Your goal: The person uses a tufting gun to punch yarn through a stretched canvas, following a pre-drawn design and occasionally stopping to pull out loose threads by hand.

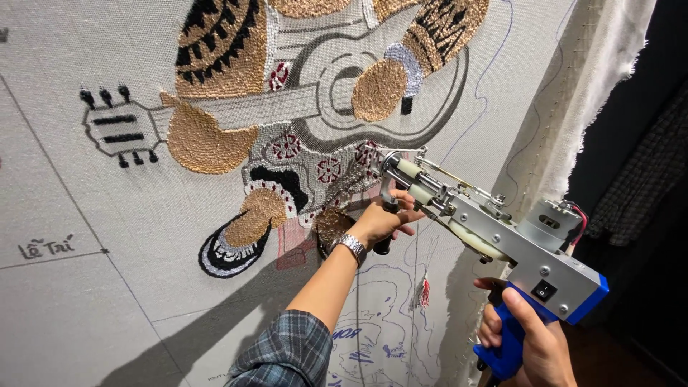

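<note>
Against the stretched grey cloth (86, 308), seen from the head camera, a tufting gun (494, 236) is pressed with its needle tip at the patterned figure (301, 154). Its front grip is clasped by the left hand (383, 221), its blue handle by the right hand (534, 344), fingers closed. Gold, black and silver patches are already filled; the guitar (287, 100) outline and lower blue sketch lines remain bare. Frayed cloth edge (595, 79) and dark room are seen rightward.

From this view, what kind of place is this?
Likely a rug-tufting workshop: a stretched cloth with a part-filled guitar design, and a tufting gun held by both hands against it.
</note>
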